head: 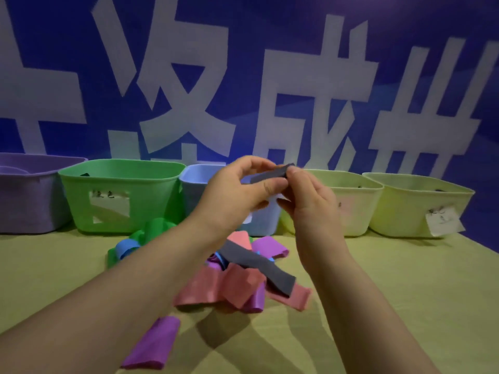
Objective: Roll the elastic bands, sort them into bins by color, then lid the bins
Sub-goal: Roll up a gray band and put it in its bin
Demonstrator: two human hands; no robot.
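Dark grey elastic, that's what I've got up in front of me: one end of the grey band (270, 174) pinched between my left hand (237, 193) and my right hand (305, 201), fingers of both pressed onto it at chest height, just in front of the row of bins. The rest of the strip trails down behind my left wrist and lies across the pile (237, 276) on the table (405, 306), its free end draped over a pink band (199, 290).

So I'm in the rolling step, and right at the start of it, I'd say: only a short bit looks folded between my fingertips, most of the length is loose. Next I need to turn the pinched end over on itself, keep it snug with my thumbs, and feed the tail up out of the heap without dragging the others along.

Around it: pink, purple, blue and green bands tangled together, and one purple band (151, 344) lying alone nearer to me. Plenty unsorted.

Behind, the bins stand open, no lids on: purple bin (29, 195) far left, green bin (121, 195), pale blue bin (194, 184) partly hidden by my hands, then two yellowish bins (353, 206) (415, 209). Paper labels are stuck on some, too blurred to read, so I can't yet tell which one takes grey.
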